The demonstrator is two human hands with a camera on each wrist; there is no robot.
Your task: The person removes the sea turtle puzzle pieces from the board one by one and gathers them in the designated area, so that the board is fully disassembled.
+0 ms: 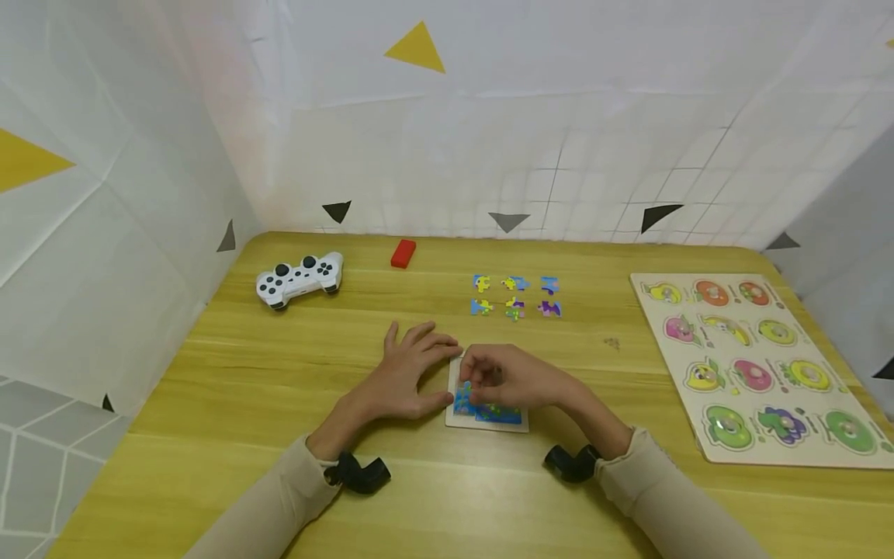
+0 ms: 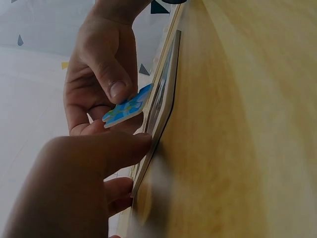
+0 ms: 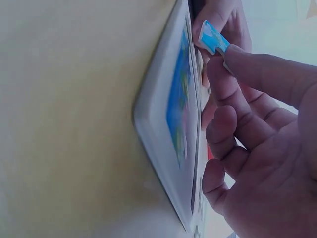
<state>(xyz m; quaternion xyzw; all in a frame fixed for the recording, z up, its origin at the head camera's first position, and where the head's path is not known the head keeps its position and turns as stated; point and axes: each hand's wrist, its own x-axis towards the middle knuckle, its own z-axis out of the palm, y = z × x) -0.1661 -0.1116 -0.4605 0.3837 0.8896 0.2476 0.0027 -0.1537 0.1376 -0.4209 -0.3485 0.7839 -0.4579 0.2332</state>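
Apparently mid-placement, your right hand [image 1: 515,378] pinches a puzzle piece [image 2: 128,108] over the tray [image 1: 457,422] your spread left hand [image 1: 403,374] touches, so aligning seems due

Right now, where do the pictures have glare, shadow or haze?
Head view: pale sheen on the near part of the table; left wrist view: dim overall, with a soft shadow beside the puzzle board; right wrist view: hazy, with the background beyond the right hand washed out.

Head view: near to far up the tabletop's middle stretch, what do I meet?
Tray → loose pieces → red block
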